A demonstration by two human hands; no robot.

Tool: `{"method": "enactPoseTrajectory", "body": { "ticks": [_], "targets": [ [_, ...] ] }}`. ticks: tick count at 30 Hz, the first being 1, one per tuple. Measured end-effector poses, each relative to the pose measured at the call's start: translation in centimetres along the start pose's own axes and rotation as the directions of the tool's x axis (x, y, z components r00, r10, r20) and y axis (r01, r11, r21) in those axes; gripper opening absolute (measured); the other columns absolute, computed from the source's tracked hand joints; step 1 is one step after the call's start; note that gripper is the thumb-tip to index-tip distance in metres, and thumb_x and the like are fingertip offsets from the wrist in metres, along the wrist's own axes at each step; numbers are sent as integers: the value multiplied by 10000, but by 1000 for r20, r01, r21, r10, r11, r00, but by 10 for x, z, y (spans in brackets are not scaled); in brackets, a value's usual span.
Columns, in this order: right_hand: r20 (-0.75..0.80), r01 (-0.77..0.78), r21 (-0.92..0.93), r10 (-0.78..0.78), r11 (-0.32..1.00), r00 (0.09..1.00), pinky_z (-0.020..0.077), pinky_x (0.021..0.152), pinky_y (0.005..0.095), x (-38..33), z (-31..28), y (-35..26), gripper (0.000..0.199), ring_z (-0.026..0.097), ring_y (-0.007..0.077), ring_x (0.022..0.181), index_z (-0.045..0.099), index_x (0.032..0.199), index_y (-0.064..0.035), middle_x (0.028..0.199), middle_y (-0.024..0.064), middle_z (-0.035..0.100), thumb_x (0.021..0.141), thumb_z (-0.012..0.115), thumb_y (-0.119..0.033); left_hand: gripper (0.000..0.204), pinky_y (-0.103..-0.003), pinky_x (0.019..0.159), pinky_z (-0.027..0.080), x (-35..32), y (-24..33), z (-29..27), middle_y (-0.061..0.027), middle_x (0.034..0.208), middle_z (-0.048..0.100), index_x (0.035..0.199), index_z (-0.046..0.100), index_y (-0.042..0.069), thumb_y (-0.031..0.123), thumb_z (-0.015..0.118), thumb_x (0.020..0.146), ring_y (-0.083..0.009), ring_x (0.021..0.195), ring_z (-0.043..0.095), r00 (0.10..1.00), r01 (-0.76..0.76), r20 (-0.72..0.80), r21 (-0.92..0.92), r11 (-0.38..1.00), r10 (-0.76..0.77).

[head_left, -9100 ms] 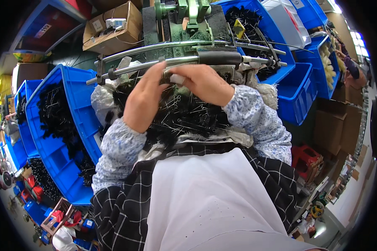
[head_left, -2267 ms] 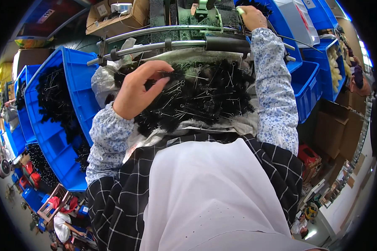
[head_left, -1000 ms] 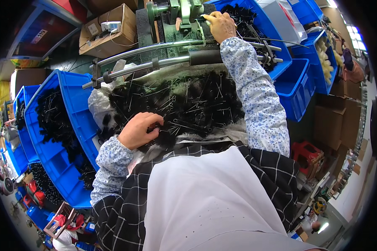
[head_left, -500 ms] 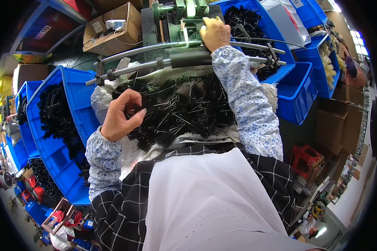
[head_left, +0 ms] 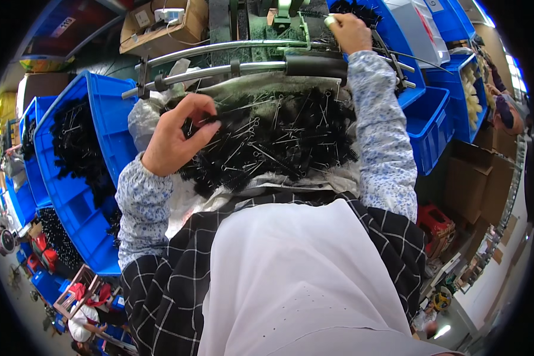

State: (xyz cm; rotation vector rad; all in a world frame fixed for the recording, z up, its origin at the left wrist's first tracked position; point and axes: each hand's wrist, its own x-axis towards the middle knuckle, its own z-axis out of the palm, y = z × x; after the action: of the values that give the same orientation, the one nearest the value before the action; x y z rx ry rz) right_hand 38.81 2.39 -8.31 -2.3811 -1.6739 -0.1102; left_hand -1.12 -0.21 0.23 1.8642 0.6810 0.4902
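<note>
My left hand (head_left: 179,135) is held over the left side of a pile of black wire brushes (head_left: 273,142) with looped metal ends. Its thumb and forefinger pinch together; a dark bit shows between them, too small to name. Beyond the rails, my right hand (head_left: 353,34) is closed beside the green machine head (head_left: 283,18). A thin, dark-bristled wire brush (head_left: 314,13) runs leftward from its fingers. A pale band wraps one fingertip. The brush's held end is hidden by the fingers.
Two metal rails (head_left: 219,70), one with a black sleeve (head_left: 315,70), cross between me and the machine. Blue bins with black brushes stand left (head_left: 115,133) and far right (head_left: 391,24). A cardboard box (head_left: 154,35) sits back left. White sacking (head_left: 279,183) lies under the pile.
My right hand has moved right and away from the machine's middle. My left hand has risen slightly, its fingertips drawing closer together. The whole view has shifted a little.
</note>
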Motion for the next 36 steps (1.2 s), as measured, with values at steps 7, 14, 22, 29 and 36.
{"method": "enactPoseTrajectory", "body": {
  "ticks": [7, 14, 22, 29, 36],
  "targets": [
    [-42, -24, -123, 19, 992, 999, 483, 795, 422, 27, -3, 61, 269, 616, 312, 876, 641, 1039, -252, 957, 106, 647, 845, 465, -192, 216, -235, 669, 429, 20, 4, 14, -23, 810, 531, 977, 506, 28, 38, 619, 794, -104, 699, 485, 985, -68, 158, -1, 998, 68],
    [358, 85, 543, -322, 836, 877, 478, 718, 319, -71, -87, -65, 276, 614, 227, 811, 569, 1086, -29, 929, 122, 641, 825, 586, -117, 207, -222, 601, 434, 46, -8, 58, -39, 780, 551, 974, 511, 40, 31, 616, 796, -92, 669, 527, 994, -69, -84, -24, 997, 67],
    [-193, 271, 100, -249, 957, 949, 513, 640, 369, -52, -28, -60, 167, 625, 239, 731, 623, 959, -120, 761, 63, 622, 827, 522, -130, 493, -328, 653, 489, 36, -28, 79, -126, 913, 590, 1169, 361, 45, 83, 657, 776, -243, 739, 620, 999, 18, -30, 49, 999, -16],
    [-97, 108, -163, -125, 981, 987, 484, 765, 361, -17, -1, -36, 237, 608, 231, 817, 643, 1032, -164, 838, 47, 618, 812, 555, -161, 307, -359, 655, 494, 17, -35, 90, -135, 803, 623, 1028, 537, 53, 193, 656, 783, -273, 725, 616, 770, -140, 635, 257, 956, -58],
    [-138, 150, -56, -157, 987, 978, 460, 831, 373, -10, 14, -29, 229, 603, 237, 808, 654, 1030, -178, 860, 52, 629, 821, 560, -173, 228, -349, 738, 457, 23, -13, 69, -90, 798, 598, 951, 559, 53, 128, 623, 745, -238, 758, 594, 809, 83, 568, 146, 986, -152]
  ]
}}
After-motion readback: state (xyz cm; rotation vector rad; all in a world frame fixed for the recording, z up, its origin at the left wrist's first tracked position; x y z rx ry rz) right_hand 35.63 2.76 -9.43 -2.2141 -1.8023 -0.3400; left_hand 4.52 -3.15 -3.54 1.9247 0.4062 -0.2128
